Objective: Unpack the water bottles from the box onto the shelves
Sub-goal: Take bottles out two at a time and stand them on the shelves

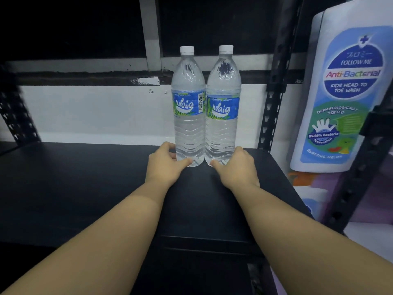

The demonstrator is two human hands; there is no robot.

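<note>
Two clear water bottles with white caps and blue labels stand upright, side by side and touching, on a black shelf (85, 188). My left hand (164, 162) curls round the base of the left bottle (188, 107), thumb in front and fingers behind. My right hand (236, 167) grips the base of the right bottle (223, 107) the same way. The box is out of view.
A large white wash bottle with a blue label (344, 92) stands close on the right, beyond a black perforated upright (274, 99). A second perforated upright (14, 116) marks the shelf's left end. A white wall closes the back.
</note>
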